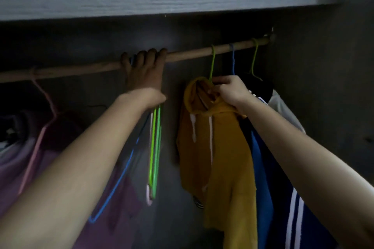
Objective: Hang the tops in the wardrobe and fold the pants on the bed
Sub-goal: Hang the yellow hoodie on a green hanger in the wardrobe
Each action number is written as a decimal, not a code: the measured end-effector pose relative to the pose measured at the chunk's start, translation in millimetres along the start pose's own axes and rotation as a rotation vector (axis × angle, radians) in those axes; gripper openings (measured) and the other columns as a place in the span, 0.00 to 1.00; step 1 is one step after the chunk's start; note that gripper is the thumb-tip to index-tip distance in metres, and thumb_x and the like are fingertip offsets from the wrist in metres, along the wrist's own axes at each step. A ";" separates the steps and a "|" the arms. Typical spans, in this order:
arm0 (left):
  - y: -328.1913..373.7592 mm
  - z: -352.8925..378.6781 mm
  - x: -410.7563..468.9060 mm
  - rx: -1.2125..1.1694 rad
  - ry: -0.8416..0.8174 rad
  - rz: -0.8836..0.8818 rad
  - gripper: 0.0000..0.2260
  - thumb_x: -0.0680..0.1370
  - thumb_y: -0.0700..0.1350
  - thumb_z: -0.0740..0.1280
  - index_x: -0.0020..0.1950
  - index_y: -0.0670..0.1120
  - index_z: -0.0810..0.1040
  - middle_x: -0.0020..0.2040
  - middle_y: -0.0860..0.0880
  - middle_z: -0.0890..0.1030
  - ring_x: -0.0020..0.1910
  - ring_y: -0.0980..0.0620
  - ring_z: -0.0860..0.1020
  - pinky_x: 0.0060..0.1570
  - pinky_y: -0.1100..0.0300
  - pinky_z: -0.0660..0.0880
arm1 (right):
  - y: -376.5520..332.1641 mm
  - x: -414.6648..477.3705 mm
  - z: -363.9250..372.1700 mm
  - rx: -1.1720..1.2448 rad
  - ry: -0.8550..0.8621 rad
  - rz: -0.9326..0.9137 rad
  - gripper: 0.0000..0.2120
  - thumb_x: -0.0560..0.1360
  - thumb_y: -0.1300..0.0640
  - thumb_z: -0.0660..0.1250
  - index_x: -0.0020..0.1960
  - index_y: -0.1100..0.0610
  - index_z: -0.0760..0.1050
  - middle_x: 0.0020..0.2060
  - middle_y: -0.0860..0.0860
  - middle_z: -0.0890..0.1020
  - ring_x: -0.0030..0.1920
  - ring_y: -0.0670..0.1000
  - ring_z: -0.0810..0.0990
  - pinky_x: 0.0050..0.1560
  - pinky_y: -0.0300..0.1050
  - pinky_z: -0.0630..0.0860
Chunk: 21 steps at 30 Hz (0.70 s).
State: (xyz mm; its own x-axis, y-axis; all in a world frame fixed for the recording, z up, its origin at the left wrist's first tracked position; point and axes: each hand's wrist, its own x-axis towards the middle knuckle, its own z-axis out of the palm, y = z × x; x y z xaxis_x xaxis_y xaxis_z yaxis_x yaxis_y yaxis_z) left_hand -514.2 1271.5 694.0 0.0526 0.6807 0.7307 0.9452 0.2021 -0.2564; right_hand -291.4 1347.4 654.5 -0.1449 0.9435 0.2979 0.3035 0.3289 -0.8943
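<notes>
wooden rail [202, 52] under grey shelf [162, 0], dim wardrobe

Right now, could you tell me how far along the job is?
Done: purple top, blue top and yellow hoodie hang on the rod. In hand: right hand pinches the hoodie's neck; left hand grips the rod. To do: empty hangers wait; pants and bed are out of view.

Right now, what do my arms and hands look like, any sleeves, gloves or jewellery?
No sleeves show: both arms are bare to the frame's edge. The left hand and right hand wear no gloves, and I see no watch, bracelet or ring, though the left hand is in shadow, so small details there are unclear.
</notes>
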 end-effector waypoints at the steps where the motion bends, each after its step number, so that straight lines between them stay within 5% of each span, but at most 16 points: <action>1: -0.1 0.9 -0.1 -0.004 0.008 -0.001 0.54 0.59 0.58 0.79 0.78 0.50 0.55 0.71 0.46 0.65 0.69 0.43 0.64 0.71 0.35 0.50 | 2.7 0.4 1.3 -0.025 0.011 -0.035 0.17 0.77 0.63 0.68 0.40 0.41 0.75 0.31 0.41 0.81 0.34 0.37 0.82 0.35 0.32 0.80; 4: 0.1 1.6 0.4 -0.002 0.012 -0.014 0.54 0.58 0.61 0.79 0.78 0.50 0.55 0.71 0.46 0.65 0.69 0.43 0.64 0.71 0.36 0.50 | 7.0 -3.6 6.0 -0.078 0.032 -0.110 0.12 0.79 0.62 0.65 0.54 0.48 0.81 0.36 0.41 0.83 0.39 0.39 0.83 0.47 0.39 0.82; 7: 1.2 2.8 -1.4 -0.011 -0.001 -0.024 0.55 0.60 0.59 0.78 0.79 0.50 0.53 0.75 0.46 0.62 0.72 0.44 0.61 0.72 0.35 0.47 | 6.3 -13.5 6.9 -0.223 0.039 -0.187 0.16 0.81 0.58 0.61 0.68 0.56 0.76 0.56 0.52 0.83 0.57 0.51 0.82 0.61 0.52 0.79; 15: -0.7 -9.6 -9.9 -0.158 -0.035 -0.019 0.50 0.67 0.57 0.75 0.81 0.51 0.50 0.82 0.45 0.48 0.80 0.42 0.50 0.74 0.36 0.41 | 18.5 -57.6 -21.6 -0.577 0.155 -0.440 0.24 0.84 0.45 0.56 0.77 0.54 0.65 0.71 0.55 0.70 0.69 0.54 0.72 0.64 0.48 0.72; 21: 18.2 -36.3 -53.8 -0.345 0.184 -0.050 0.32 0.75 0.55 0.62 0.77 0.45 0.62 0.80 0.39 0.54 0.78 0.36 0.53 0.74 0.36 0.49 | 17.8 -110.2 -50.7 -0.756 0.358 -0.447 0.28 0.84 0.43 0.54 0.80 0.53 0.57 0.79 0.56 0.59 0.77 0.57 0.61 0.72 0.55 0.64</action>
State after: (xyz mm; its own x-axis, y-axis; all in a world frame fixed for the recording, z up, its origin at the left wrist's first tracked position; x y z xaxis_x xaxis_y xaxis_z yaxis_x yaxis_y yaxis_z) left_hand -488.1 1213.0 673.0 0.0307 0.5321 0.8461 0.9992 -0.0378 -0.0124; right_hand -222.3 1251.3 622.7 -0.1360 0.6389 0.7571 0.8373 0.4827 -0.2569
